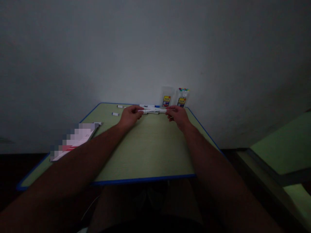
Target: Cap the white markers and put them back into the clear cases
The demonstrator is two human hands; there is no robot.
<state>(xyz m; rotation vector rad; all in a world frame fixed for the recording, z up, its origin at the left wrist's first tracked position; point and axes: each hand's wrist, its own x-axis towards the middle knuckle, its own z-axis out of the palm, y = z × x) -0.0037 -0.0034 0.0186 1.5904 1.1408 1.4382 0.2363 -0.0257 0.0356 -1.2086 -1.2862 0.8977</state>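
Observation:
Both my arms reach across a green table (145, 152) with a blue edge. My left hand (130, 115) and my right hand (178, 116) each pinch one end of a white marker (153, 111) held level just above the far part of the table. Another white marker with a blue cap (150, 106) lies right behind it. Two small white caps (115, 114) (120, 106) lie to the left of my left hand.
Two clear marker packs (166, 97) (182, 97) stand against the white wall at the table's far edge. A flat white and red packet (73, 140) lies at the table's left side. Another green surface (284, 145) shows at the right.

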